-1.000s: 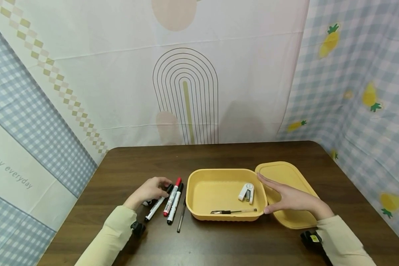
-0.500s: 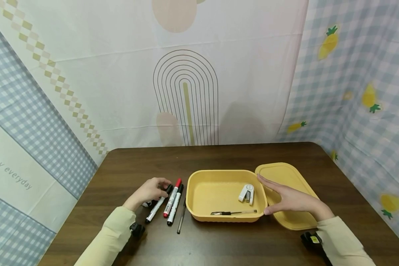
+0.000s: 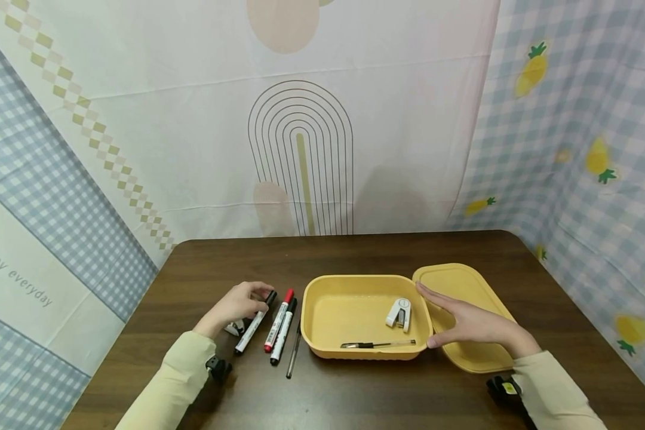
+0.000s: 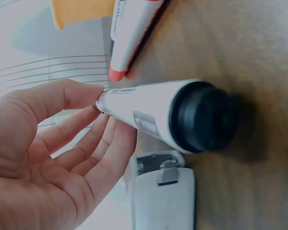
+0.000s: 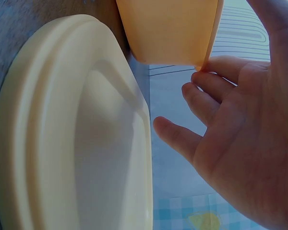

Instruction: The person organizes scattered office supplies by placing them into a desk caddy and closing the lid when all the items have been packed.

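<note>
My left hand (image 3: 239, 303) pinches a white marker (image 3: 251, 331) with a black cap between thumb and fingers. In the left wrist view the marker (image 4: 149, 110) slants out from the fingertips, its black end (image 4: 209, 117) toward the camera. Beside that hand lies a small white object with a metal end (image 4: 165, 191), partly hidden by the hand in the head view. My right hand (image 3: 475, 322) is spread along the right side of the yellow box (image 3: 312, 298), thumb and fingertips at its rim. Inside the box are a white mini stapler (image 3: 399, 313) and a pen (image 3: 377, 343).
Right of the held marker lie a red marker (image 3: 278, 321), a black-and-white marker (image 3: 283, 331) and a thin pen (image 3: 294, 352). The yellow lid (image 3: 462, 278) lies flat on the brown table (image 3: 355, 388), under the right hand. Patterned cloth (image 3: 408, 119) hangs behind the table.
My left hand has shifted slightly left and up with the marker, whose black end has moved a little away from the red marker. The right hand stays at the box.
</note>
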### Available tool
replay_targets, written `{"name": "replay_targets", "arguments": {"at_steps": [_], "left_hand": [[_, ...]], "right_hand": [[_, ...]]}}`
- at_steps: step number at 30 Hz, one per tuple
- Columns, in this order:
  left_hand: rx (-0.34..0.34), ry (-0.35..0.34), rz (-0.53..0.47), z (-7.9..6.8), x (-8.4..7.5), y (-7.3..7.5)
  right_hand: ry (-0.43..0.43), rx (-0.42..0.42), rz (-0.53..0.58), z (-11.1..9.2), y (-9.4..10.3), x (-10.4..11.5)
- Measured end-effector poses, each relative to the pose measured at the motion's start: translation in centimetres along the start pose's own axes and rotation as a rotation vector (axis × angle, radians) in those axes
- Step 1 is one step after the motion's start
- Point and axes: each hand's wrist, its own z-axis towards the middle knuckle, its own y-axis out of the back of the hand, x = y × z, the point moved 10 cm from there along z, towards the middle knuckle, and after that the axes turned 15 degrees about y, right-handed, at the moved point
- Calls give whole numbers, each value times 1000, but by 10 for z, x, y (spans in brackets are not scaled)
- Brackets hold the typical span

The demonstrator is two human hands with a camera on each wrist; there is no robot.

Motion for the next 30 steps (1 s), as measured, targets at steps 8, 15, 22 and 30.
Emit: {"name": "replay_targets", "arguments": {"at_steps": [8, 15, 22, 30], "left_hand": [[-16, -61, -20, -2, -9, 13], [-35, -105, -18, -4, -21, 28], [-79, -135, 6, -6, -33, 46], [-79, -165, -30, -14, -48, 64]], "right_hand": [[7, 3, 8, 0, 0, 1], [5, 0, 12, 0, 1, 1], [2, -3, 19, -1, 1, 1], [-6, 3, 19, -1, 0, -1]]}}
